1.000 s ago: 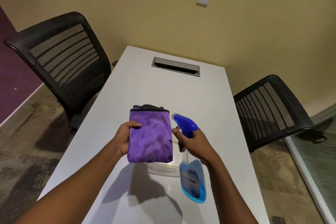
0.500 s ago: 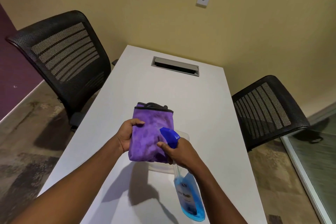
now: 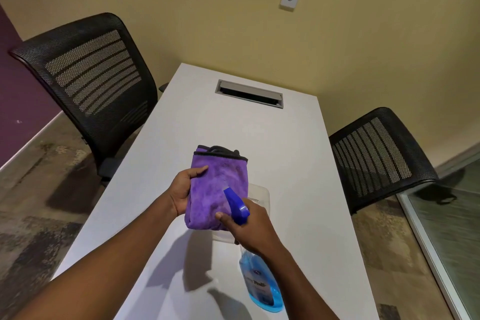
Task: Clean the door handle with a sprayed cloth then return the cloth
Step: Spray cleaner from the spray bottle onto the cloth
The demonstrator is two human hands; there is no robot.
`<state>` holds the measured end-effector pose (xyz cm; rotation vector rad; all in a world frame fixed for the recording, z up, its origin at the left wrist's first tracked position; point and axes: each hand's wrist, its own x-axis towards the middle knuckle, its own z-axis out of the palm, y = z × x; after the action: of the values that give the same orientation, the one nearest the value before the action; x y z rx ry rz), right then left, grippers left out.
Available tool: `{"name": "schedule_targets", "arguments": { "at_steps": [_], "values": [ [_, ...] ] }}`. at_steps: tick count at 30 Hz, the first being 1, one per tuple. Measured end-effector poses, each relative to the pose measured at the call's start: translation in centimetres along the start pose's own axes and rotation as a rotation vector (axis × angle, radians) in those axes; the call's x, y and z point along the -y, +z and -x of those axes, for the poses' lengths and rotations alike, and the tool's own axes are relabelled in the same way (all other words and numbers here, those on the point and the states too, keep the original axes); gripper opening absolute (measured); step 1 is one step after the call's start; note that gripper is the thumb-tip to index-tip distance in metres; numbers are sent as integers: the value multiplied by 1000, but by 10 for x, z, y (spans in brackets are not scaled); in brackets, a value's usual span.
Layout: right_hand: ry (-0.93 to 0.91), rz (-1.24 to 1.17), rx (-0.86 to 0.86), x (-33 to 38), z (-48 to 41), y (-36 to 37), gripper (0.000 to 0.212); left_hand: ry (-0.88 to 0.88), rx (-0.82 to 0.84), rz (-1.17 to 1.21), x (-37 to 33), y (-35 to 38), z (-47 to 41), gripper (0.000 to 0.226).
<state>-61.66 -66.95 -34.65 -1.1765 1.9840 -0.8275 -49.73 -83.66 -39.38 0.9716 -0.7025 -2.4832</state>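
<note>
A folded purple cloth (image 3: 217,187) with a black hem is held up over the white table (image 3: 259,132), gripped along its left edge by my left hand (image 3: 183,189). My right hand (image 3: 249,228) grips the neck of a spray bottle (image 3: 262,286) filled with blue liquid. Its blue nozzle (image 3: 235,204) points up and left at the cloth's lower right face, almost touching it. No door handle is in view.
A clear plastic tray (image 3: 261,197) lies on the table under the cloth and my right hand. Black mesh chairs stand at the left (image 3: 91,80) and right (image 3: 376,156). A cable slot (image 3: 249,93) sits at the table's far end. A glass panel (image 3: 446,228) is at the right.
My right hand has swung the spray bottle left, from beside the cloth to in front of it, with the nozzle now aimed at the cloth. The cloth has stayed in my left hand.
</note>
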Motion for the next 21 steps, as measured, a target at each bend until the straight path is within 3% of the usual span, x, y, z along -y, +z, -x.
{"name": "schedule_targets", "arguments": {
  "at_steps": [4, 11, 21],
  "values": [
    [33, 55, 22, 0, -1, 5, 49, 16, -2, 24, 1, 2, 0, 44],
    [73, 32, 84, -5, 7, 9, 67, 26, 12, 50, -1, 0, 1, 38],
    [90, 127, 63, -4, 11, 11, 62, 35, 44, 47, 1, 2, 0, 39]
  ]
}}
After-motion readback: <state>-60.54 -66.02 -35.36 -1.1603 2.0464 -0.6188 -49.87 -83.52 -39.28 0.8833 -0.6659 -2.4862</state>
